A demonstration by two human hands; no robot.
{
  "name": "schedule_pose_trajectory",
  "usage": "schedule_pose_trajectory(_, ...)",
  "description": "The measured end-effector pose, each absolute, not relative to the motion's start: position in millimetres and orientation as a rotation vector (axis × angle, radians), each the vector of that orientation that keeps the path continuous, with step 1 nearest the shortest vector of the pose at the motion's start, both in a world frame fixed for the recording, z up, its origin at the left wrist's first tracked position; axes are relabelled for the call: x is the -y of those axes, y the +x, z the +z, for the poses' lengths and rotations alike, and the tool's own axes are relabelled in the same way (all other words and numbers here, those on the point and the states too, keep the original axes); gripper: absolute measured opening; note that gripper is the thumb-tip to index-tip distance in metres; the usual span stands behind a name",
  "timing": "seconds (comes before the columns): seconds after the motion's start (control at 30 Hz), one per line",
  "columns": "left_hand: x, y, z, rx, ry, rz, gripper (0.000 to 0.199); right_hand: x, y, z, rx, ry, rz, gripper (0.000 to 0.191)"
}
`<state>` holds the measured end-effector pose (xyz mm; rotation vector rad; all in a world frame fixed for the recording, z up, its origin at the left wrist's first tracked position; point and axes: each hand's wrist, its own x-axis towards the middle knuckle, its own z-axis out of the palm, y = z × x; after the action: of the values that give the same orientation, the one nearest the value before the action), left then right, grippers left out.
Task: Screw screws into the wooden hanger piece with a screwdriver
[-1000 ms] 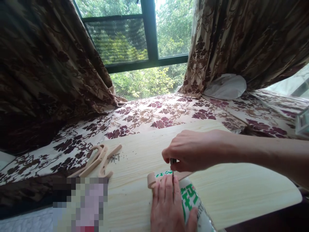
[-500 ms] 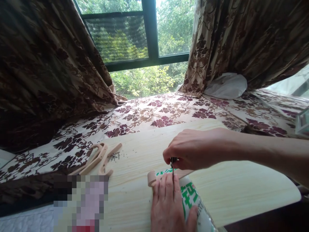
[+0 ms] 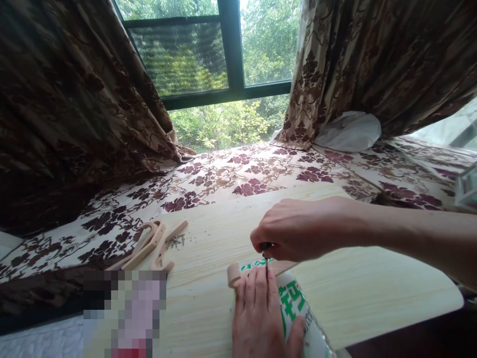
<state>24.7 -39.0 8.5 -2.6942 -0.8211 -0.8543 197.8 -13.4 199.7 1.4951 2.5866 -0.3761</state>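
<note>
Bracing a curved wooden piece (image 3: 234, 276) on the worktop (image 3: 201, 308), L hand (image 3: 257, 308) lies flat across it, fingers side by side & thumb out to the R; prob. so the part can't slide or twist. Underneath is a white packet w/ green print (image 3: 292, 301), likely padding or a prop b/c the piece isn't flat. Its rounded end pokes out L of the fingertips; the rest is mostly covered.

R hand (image 3: 292, 231) sits just above, grip pinching the dark handle of what looks like a screwdriver (image 3: 265, 245), thumb & fingers closed round it. Shaft is abt upright, presumably so the push goes straight down into the wood. Tip's hidden by L fingers, so can't tell if it's seated in anything.

Farther L, more wooden parts (image 3: 145, 252) lie overlapping nr the worktop edge, prob. there to be out of the hands' way. Small screws (image 3: 179, 241) are in a loose heap just beside them, handy to pick from I'd guess, w/ a few strays nearby. Blurred-out patch (image 3: 134, 308) below; contents unreadable.

Beyond: floral cloth (image 3: 223, 179), white plastic bag (image 3: 350, 132) by the R curtain (image 3: 311, 74), window (image 3: 233, 64) giving daylight.
</note>
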Motion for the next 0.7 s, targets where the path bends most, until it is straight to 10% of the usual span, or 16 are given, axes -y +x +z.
schedule_pose_trajectory(0.7, 44.5, 30.8, 4.4, 0.914, -2.698, -1.01, 0.062, 13.6, 196.4, 200.1, -2.527, 1.509, -0.323, 0.023)
